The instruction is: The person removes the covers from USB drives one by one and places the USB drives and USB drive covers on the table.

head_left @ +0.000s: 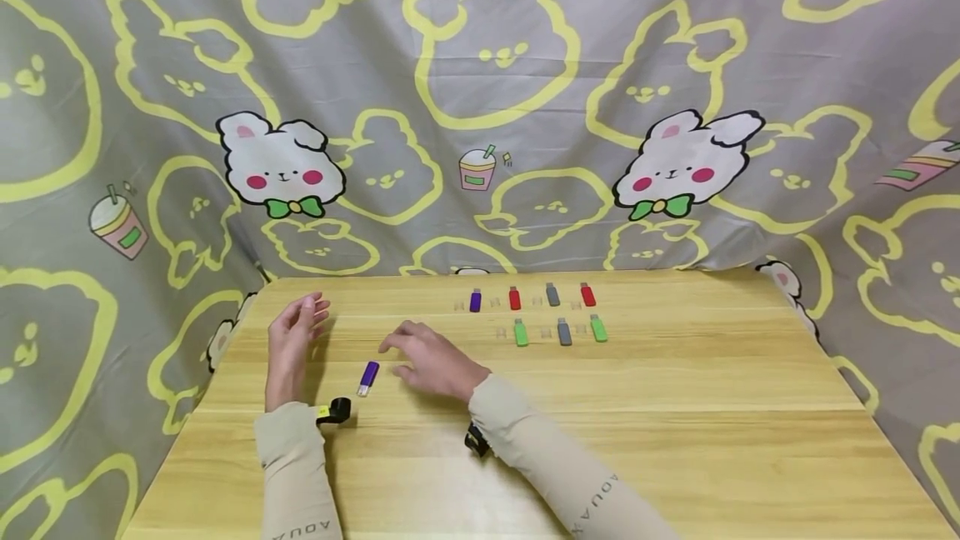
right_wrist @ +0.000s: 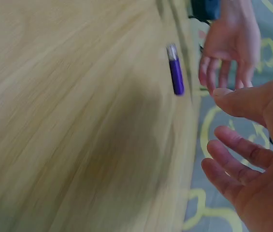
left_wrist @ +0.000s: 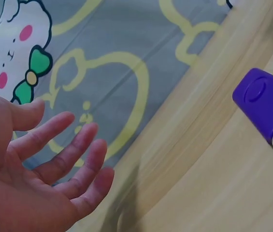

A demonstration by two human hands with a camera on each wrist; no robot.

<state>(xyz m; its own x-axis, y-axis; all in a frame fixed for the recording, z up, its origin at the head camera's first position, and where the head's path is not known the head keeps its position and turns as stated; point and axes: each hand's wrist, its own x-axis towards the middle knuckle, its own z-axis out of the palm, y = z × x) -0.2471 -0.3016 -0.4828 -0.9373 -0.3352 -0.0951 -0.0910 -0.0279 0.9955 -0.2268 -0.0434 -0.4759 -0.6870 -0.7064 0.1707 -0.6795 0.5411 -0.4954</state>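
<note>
A purple USB stick (head_left: pixel 368 377) lies on the table between the two hands, its metal plug end toward the person. In the left wrist view only part of that USB stick (left_wrist: pixel 264 104) shows, at the right edge. My left hand (head_left: pixel 294 344) is to the left of it, fingers spread and loosely bent, holding nothing. My right hand (head_left: pixel 435 361) hovers to its right, also holding nothing, its fingers slightly bent. Neither hand touches the stick. Both hands show in the right wrist view, the left hand (right_wrist: pixel 230 43) beyond the right hand (right_wrist: pixel 266 159).
Farther back, two rows of USB sticks lie on the wooden table (head_left: pixel 675 440): purple (head_left: pixel 476 300), red (head_left: pixel 514 298), grey (head_left: pixel 552 295), green (head_left: pixel 521 332) and others. Small clear caps (head_left: pixel 502 333) lie beside them. A patterned curtain (head_left: pixel 525 232) encloses the table's back and sides.
</note>
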